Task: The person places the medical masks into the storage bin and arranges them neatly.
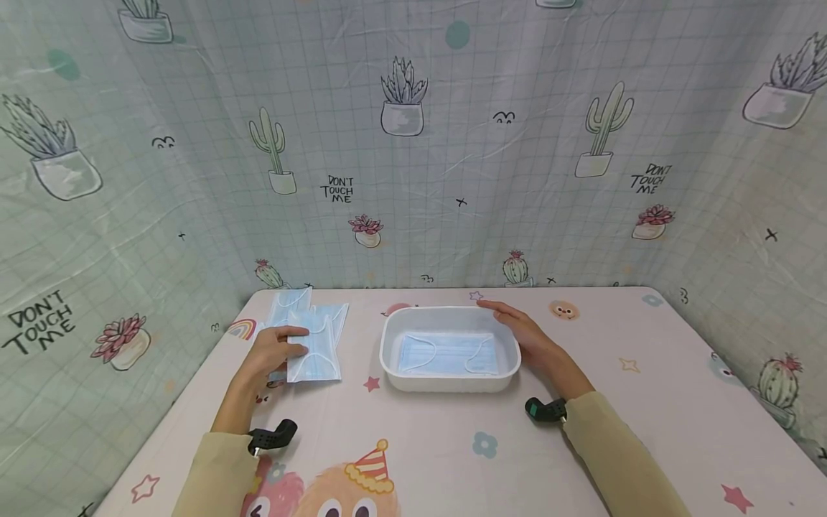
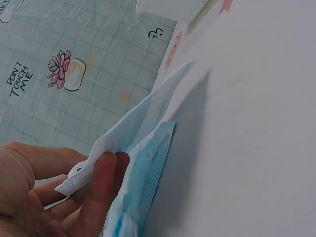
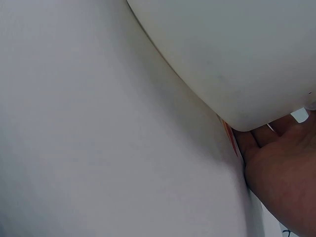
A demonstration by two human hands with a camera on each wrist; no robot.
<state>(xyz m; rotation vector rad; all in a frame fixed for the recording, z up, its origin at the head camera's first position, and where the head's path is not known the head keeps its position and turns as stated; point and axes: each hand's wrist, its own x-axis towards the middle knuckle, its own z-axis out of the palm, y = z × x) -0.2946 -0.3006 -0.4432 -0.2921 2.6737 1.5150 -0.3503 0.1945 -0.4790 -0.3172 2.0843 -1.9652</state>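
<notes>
My left hand (image 1: 271, 353) pinches a light blue face mask (image 1: 321, 362) near its left edge. In the left wrist view that mask (image 2: 133, 123) is raised at a slant between thumb and fingers, with another blue mask (image 2: 148, 170) just beneath it. More face masks (image 1: 291, 300) lie overlapped on the table behind the held one. My right hand (image 1: 526, 334) rests against the right end of a white plastic box (image 1: 446, 385), fingers reaching round its back corner. One blue mask (image 1: 449, 353) with white ear loops lies flat inside the box.
The table (image 1: 439, 445) wears a pale cloth printed with cartoon figures. A curtain (image 1: 452, 165) with cactus drawings stands along the back and both sides. Black wrist devices (image 1: 274, 435) sit on both wrists.
</notes>
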